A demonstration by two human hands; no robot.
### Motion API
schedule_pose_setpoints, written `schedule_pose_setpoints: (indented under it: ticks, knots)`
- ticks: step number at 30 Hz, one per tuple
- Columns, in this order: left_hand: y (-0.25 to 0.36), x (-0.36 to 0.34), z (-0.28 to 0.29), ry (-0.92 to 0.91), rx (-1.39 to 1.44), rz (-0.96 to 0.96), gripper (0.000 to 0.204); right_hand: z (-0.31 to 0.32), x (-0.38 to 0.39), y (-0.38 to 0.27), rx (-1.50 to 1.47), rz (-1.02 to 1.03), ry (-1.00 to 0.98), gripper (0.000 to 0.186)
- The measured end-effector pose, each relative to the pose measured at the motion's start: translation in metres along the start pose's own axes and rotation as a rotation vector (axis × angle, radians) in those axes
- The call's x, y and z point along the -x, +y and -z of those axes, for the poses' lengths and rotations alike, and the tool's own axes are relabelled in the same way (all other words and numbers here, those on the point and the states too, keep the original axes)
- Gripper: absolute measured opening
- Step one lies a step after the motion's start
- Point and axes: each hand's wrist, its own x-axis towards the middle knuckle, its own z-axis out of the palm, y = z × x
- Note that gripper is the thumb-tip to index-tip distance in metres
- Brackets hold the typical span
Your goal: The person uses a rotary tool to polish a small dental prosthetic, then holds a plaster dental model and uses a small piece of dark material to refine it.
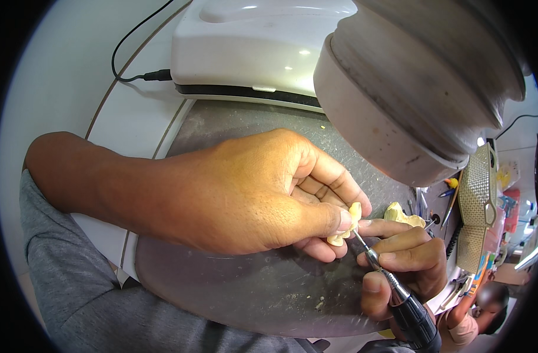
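Over the dusty grey counter [222, 288], the left hand [260, 197] pinches a cream tooth-shaped piece [355, 210], seemingly to steady it, while the right hand [419, 256] curls pen-like around a rotary handpiece [415, 320], presumably for control, its tip at the piece.

Plain grey clothing [57, 241], softly creased
It folds from nine o'clock round to seven; left hand [263, 194] and forearm [122, 188] are bare, the right hand [419, 256], at four, likewise.

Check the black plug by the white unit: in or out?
In: the black plug meets the left side of the white unit, no bare pin showing. Cannot tell if fully seated.
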Motion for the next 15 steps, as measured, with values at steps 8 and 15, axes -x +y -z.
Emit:
schedule_pose_setpoints:
  ticks: [8, 15]
  knots:
    - [-0.002, 0.000, 0.001, 0.047, 0.017, -0.007, 0.031, 0.002, -0.003, 0.010, -0.035, -0.004, -0.045, 0.027]
    - [0.001, -0.001, -0.001, 0.014, -0.019, -0.025, 0.029, 0.003, 0.000, -0.001, 0.003, 0.000, -0.031, 0.028]
